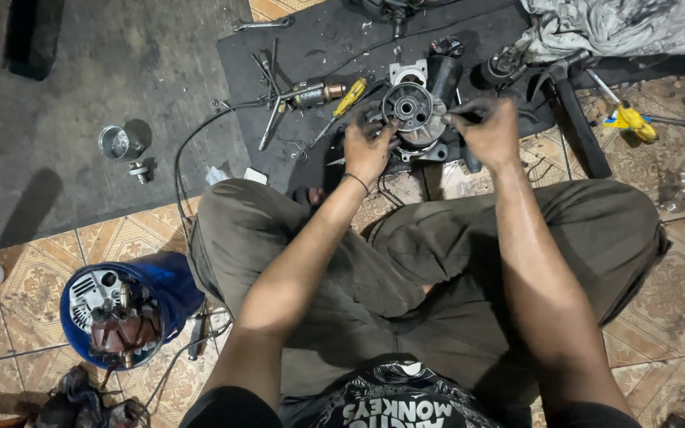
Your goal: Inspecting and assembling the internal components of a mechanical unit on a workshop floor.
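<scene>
**Both hands on a round metal part on the floor mat**

The person sits cross-legged on a tiled floor (675, 301). A dark mat (311, 47) lies in front of the knees, and on it stands a round metal part (408, 107) with a hole in its centre. The left hand (368, 147) touches the left side of this part, its grip narrow, fingers curled on the rim. The right hand (487, 131) is just right of the part, its grip closed on a thin dark tool (460, 113) that points to the part. Left of the part lies a yellow screwdriver (349, 98). Far left of it, by the knee, stands a blue bucket (164, 285) with metal pieces inside. A grey cloth (620, 28) lies above and right of the part.
</scene>
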